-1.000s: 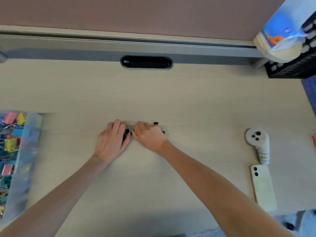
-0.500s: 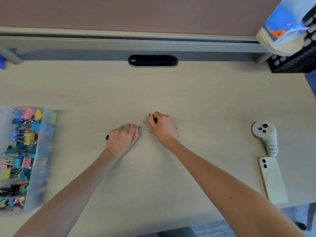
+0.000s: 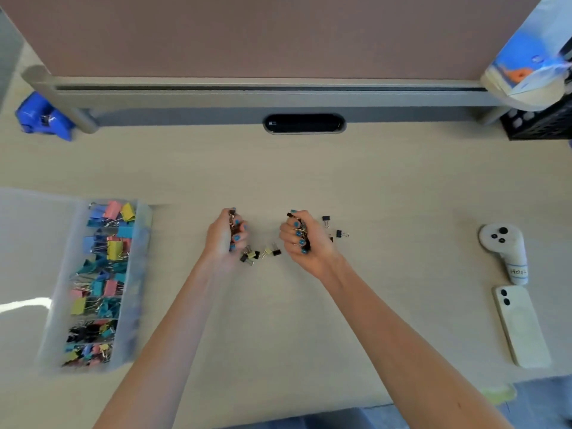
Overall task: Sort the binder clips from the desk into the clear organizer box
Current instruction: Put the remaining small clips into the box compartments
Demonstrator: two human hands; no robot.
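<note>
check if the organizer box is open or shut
Open. The box has its clear lid folded out flat to the left, and the clips in its compartments show uncovered.

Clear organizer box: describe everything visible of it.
The clear organizer box is translucent plastic, long and narrow, lying flat at the left of the desk, blurred. Its lid looks open, spread to the left. A row of compartments holds binder clips: pink, yellow, blue, teal, with black ones nearer the person.
</note>
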